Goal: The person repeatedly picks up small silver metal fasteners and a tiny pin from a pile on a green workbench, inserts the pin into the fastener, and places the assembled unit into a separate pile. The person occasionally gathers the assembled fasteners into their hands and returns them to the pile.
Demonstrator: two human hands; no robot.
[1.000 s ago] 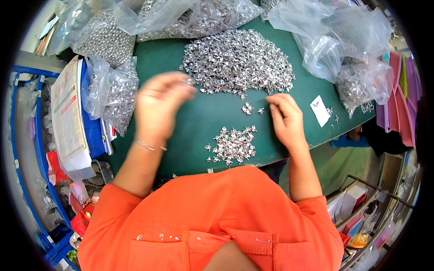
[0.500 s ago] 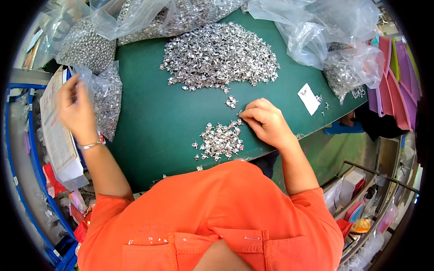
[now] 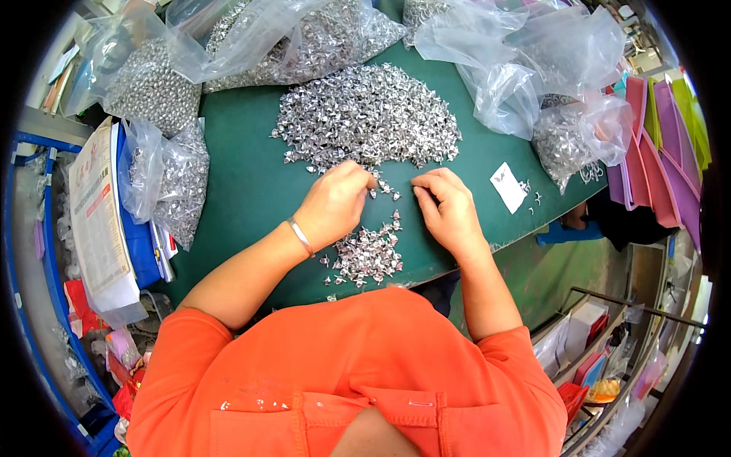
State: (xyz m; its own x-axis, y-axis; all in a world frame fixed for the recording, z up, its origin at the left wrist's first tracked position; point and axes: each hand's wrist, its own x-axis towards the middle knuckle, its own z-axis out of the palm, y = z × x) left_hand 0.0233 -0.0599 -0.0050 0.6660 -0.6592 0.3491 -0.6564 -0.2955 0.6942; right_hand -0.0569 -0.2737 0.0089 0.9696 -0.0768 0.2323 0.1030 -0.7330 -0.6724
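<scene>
Left hand and right hand curled, fingertips pinching at loose metal bits on green table, between big pile and small pile (grip contents unclear).

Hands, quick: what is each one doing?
Left hand: curled at the edge of the big pile of small silver parts; grip cannot be told.
Right hand: curled likewise; cannot be told.
</scene>
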